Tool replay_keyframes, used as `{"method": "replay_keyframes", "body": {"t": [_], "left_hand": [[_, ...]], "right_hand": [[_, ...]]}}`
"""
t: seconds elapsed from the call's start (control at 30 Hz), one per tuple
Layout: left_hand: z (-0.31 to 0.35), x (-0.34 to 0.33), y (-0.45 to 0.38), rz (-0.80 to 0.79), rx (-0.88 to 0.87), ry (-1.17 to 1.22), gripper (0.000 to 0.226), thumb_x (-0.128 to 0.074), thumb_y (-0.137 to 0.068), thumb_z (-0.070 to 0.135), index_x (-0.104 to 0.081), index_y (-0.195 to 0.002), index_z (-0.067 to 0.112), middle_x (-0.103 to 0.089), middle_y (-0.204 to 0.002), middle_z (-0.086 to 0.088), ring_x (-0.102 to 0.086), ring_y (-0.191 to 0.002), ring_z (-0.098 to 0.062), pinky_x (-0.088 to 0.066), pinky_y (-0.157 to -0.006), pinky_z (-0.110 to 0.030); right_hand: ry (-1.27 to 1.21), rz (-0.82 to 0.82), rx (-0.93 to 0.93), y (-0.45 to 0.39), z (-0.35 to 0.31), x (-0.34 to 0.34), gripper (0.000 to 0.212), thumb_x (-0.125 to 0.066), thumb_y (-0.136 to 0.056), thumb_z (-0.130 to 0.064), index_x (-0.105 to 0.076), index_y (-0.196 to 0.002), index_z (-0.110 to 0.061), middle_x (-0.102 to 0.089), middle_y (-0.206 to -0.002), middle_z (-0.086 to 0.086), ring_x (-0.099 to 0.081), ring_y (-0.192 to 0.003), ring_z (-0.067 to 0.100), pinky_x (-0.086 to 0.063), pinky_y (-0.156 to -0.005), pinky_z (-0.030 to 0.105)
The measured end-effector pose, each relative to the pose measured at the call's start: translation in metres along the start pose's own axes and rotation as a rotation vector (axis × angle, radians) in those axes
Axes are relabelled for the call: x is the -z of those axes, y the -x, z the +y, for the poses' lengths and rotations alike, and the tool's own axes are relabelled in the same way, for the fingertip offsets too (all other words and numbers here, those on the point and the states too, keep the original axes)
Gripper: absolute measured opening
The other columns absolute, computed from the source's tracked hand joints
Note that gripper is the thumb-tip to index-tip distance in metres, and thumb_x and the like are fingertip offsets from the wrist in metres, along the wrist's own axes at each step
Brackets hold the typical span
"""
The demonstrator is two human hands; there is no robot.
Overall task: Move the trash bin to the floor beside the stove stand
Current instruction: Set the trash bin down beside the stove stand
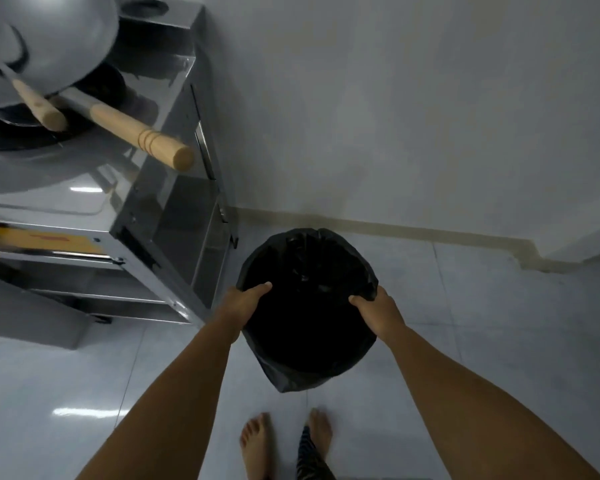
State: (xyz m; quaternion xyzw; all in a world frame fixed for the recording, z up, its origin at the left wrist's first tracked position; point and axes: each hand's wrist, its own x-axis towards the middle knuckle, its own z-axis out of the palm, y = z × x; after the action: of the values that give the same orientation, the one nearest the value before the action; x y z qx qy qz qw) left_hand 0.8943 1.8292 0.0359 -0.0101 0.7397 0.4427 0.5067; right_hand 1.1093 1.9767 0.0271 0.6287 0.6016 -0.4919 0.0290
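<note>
The trash bin [307,306] is round and lined with a black plastic bag that hangs over its rim. It is just right of the steel stove stand [174,216], near the wall; I cannot tell whether its base touches the floor. My left hand [246,304] grips the bin's left rim, thumb inside. My right hand [378,311] grips the right rim over the bag.
A steel wok [45,46] with a wooden handle [142,135] that juts past the stand's edge sits on the burner. A second wooden handle [39,102] lies beside it. Grey tiled floor [482,323] meets the wall behind the bin. My bare feet [257,445] stand behind it.
</note>
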Motion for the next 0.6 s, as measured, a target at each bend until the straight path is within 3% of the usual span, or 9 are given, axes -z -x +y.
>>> {"method": "replay_keyframes", "body": {"t": [0.1,0.23,0.47,0.6], "left_hand": [[-0.016,-0.007,-0.074,0.009,0.011,0.045,0.082,-0.077,-0.08,0.042,-0.048,-0.144,0.0,-0.058,-0.139,-0.02,-0.058,-0.122,-0.041,-0.048,-0.103,-0.048],[-0.055,-0.023,-0.169,0.056,-0.012,0.067,0.066,-0.072,-0.086,0.037,-0.057,-0.139,0.001,-0.064,-0.131,-0.019,-0.062,-0.117,-0.039,-0.05,-0.099,-0.044],[-0.114,-0.035,-0.267,0.11,-0.008,0.071,0.059,-0.072,-0.086,0.033,-0.061,-0.135,0.002,-0.067,-0.126,-0.018,-0.063,-0.114,-0.039,-0.05,-0.101,-0.047],[-0.128,-0.035,-0.29,0.146,0.012,-0.011,0.087,-0.075,-0.074,0.044,-0.046,-0.146,0.004,-0.06,-0.135,-0.018,-0.059,-0.12,-0.041,-0.048,-0.103,-0.05]], "right_hand": [[0.026,-0.014,0.011,-0.071,0.013,-0.028,0.088,-0.065,-0.074,-0.056,-0.038,-0.151,-0.024,-0.052,-0.145,0.014,-0.054,-0.129,0.039,-0.045,-0.109,0.052],[0.085,-0.021,0.038,-0.158,0.039,-0.063,0.086,-0.064,-0.077,-0.054,-0.037,-0.152,-0.024,-0.052,-0.143,0.014,-0.055,-0.128,0.039,-0.046,-0.108,0.052],[0.12,0.011,0.082,-0.239,0.077,-0.123,0.085,-0.064,-0.078,-0.052,-0.035,-0.152,-0.023,-0.053,-0.138,0.014,-0.055,-0.125,0.037,-0.047,-0.106,0.05],[0.134,0.05,0.083,-0.257,0.089,-0.144,0.076,-0.064,-0.086,-0.045,-0.035,-0.152,-0.02,-0.05,-0.139,0.016,-0.052,-0.128,0.039,-0.045,-0.107,0.05]]}}
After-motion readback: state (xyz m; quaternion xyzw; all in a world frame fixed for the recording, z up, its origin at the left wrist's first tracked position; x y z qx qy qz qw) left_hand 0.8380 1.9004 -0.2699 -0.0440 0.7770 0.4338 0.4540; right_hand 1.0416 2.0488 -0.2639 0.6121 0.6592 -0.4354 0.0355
